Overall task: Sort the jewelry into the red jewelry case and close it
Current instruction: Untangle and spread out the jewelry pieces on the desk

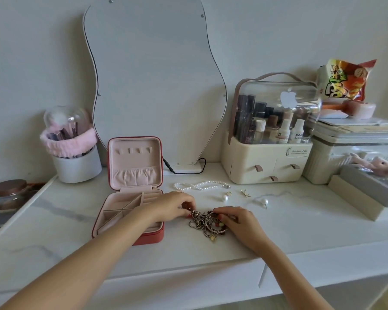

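While both forearms reach in from the near edge and converge at the middle of the white marble-look table [300,231], we note the left hand [174,205] lying palm down, its wrist crossing over the near right corner of the red jewelry case [130,211]. Its fingers are curled together, tips pinched on the far left edge of the tangled pile of chains [207,223]. The right hand [239,221] lies palm down just right of that pile, fingers bent inward and closed on its right side; what exact strand each hand grips we cannot tell.

We record the case standing open left of centre, lid upright and showing a pale pink lining with a gathered pocket, base tray divided into compartments. As far as the left forearm lets us see, those compartments hold no jewelry.

Loose pieces lie on the table beyond the hands: a pearl necklace [201,185] just beyond the left hand, a pearl earring [225,197] and a small gold piece [245,193] to its right, and a second pearl earring [264,202] further right, all apart from one another and from the pile.

At the far side we observe a wavy mirror [152,86] leaning against the wall behind the case, a brush holder [74,151] at far left, and a cosmetics organiser [269,139] at far right, with a snack bag [345,80] beyond it.
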